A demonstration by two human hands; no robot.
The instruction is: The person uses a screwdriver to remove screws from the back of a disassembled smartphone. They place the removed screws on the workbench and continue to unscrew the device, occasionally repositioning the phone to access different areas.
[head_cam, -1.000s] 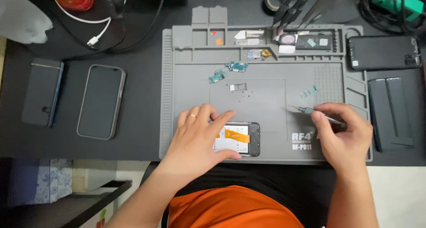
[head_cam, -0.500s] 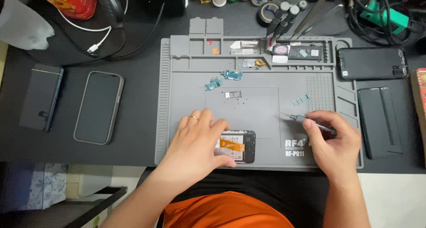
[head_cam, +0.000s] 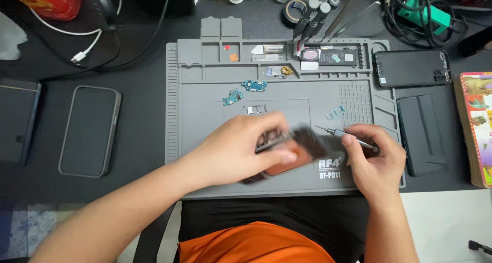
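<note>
A dark counter [head_cam: 143, 53] carries a grey work mat [head_cam: 205, 109] that fills its middle. Near the mat's front edge, the left hand [head_cam: 241, 150] has its fingers closed round a small opened phone [head_cam: 292, 153], blurred and tilted, showing an orange part inside. Just beside it, toward the mat's front right corner, the right hand [head_cam: 376, 163] pinches a slim screwdriver [head_cam: 343, 136], its tip pointing left at the phone. Farther back on the mat lie small teal circuit pieces [head_cam: 243, 91]. In the trays along the mat's far edge sit small parts and a dark battery [head_cam: 328, 55]. Left of the mat a phone [head_cam: 89, 131] lies face up; right of it, a dark phone [head_cam: 410, 68]
</note>
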